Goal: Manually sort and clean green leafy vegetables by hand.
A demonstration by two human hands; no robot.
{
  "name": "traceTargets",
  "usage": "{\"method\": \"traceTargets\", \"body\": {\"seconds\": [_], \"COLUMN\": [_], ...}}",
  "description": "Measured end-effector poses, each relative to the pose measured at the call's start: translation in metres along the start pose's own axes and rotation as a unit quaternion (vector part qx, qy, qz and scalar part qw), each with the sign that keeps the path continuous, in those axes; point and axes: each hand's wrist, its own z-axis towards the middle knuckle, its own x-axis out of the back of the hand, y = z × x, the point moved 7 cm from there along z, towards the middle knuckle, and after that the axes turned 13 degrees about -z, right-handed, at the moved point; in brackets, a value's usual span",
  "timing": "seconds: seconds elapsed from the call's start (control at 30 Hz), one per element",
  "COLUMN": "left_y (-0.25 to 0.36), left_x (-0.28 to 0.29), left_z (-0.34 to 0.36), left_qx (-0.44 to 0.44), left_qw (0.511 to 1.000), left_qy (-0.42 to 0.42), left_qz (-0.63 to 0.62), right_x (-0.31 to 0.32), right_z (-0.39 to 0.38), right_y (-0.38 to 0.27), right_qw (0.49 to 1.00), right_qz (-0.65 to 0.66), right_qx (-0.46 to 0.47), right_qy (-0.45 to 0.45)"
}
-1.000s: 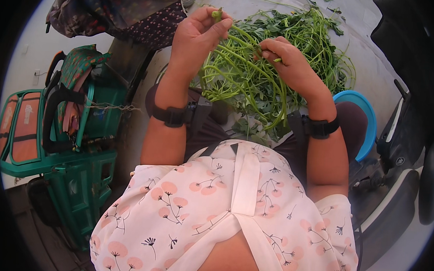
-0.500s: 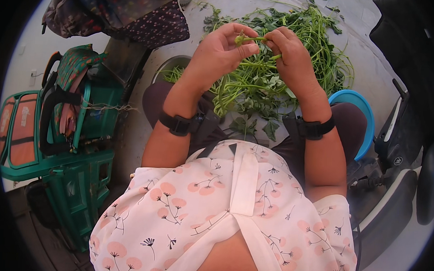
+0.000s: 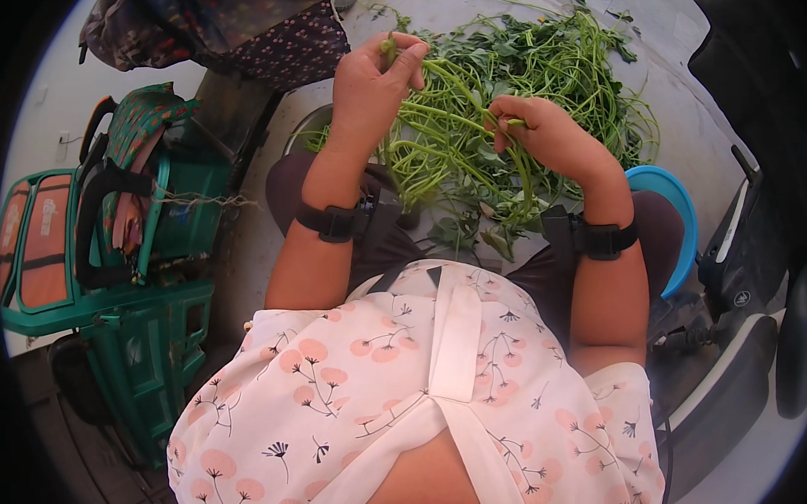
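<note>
My left hand [image 3: 370,88] is raised at upper centre, its thumb and fingers closed on the top of a long green stem [image 3: 456,81]. To its right and lower down, my right hand [image 3: 552,141] pinches the same bunch of stems, with a short green piece poking out between the fingers. Beneath both hands lies a large tangled heap of leafy green vines [image 3: 591,80] on the pale floor, some strands dangling toward my lap.
A metal bowl [image 3: 306,122] is partly hidden behind my left arm. A blue basin [image 3: 683,237] sits by my right knee. Green plastic furniture [image 3: 151,358] with cloths stands left, a dark patterned bundle [image 3: 215,23] upper left, black-and-white equipment [image 3: 732,356] right.
My hands came together half a second ago and are now apart again: the left moved up and leftward, the right down, with stems stretched between them.
</note>
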Motion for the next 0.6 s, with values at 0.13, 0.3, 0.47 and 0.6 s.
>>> {"method": "traceTargets", "body": {"seconds": [0.13,0.3,0.47,0.6], "left_y": [-0.003,-0.009,-0.001,0.003], "left_x": [0.010,0.014,0.015,0.021], "left_z": [0.006,0.007,-0.002,-0.026], "left_qx": [-0.022,-0.021,-0.165,-0.184], "left_qw": [1.000,0.999,0.961,0.947], "left_qy": [-0.006,0.012,0.082,0.219], "left_qz": [0.002,-0.022,0.205,0.146], "right_x": [-0.002,0.013,0.015,0.008], "right_z": [-0.006,-0.007,-0.005,-0.002], "right_y": [-0.016,-0.014,-0.015,-0.013], "right_qw": [0.991,0.967,0.954,0.947], "right_qz": [0.119,0.253,0.291,0.314], "right_qx": [-0.013,-0.015,-0.026,-0.019], "right_qy": [-0.059,0.026,0.072,0.060]}}
